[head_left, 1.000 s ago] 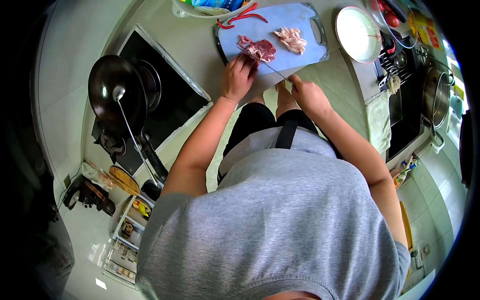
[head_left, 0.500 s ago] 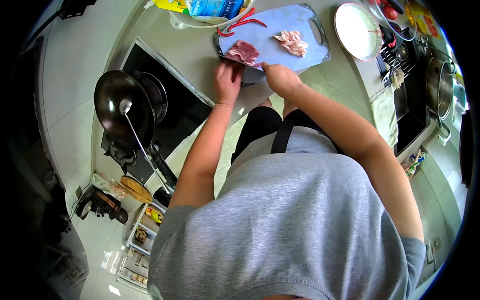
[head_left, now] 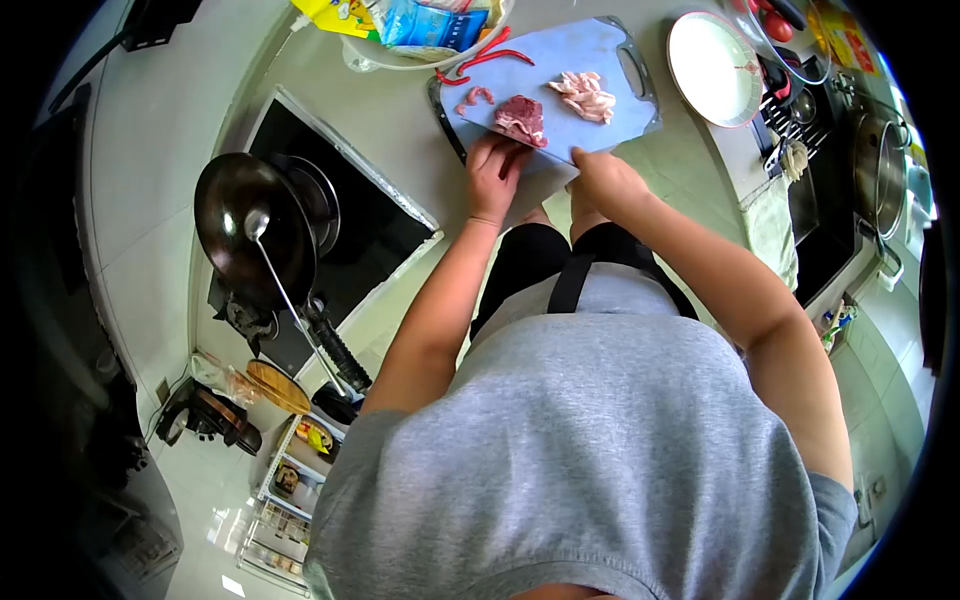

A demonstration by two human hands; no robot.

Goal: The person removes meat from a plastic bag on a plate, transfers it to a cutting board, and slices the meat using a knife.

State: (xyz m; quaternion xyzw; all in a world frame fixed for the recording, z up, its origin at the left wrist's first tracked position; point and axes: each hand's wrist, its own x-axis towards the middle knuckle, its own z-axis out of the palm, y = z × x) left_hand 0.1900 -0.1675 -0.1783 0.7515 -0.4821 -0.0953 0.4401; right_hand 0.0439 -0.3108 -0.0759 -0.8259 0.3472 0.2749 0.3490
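Note:
My right hand (head_left: 610,182) is closed round the handle of a knife (head_left: 545,152), whose blade slants across the near part of a blue-grey cutting board (head_left: 605,45). Just beyond the blade lies a chunk of raw red meat (head_left: 520,117). My left hand (head_left: 492,178) is at the near side of the blade, fingers bent and pressed to the meat; the fingertips are partly hidden. Small cut strips of meat (head_left: 475,98) lie left of the chunk. A pile of pale, fatty meat slices (head_left: 585,97) sits farther right. Red chili peppers (head_left: 497,55) lie along the board's far left edge.
A bowl (head_left: 410,62) with food packets stands beyond the board. At the right is a white plate (head_left: 712,70) beside a glass bowl. A wok (head_left: 240,215) with a ladle (head_left: 258,222) rests on the black cooktop (head_left: 350,190) at my left.
Both hands and the knife have shifted right across the board. The meat chunk appears farther right, and small cut strips now show to its left.

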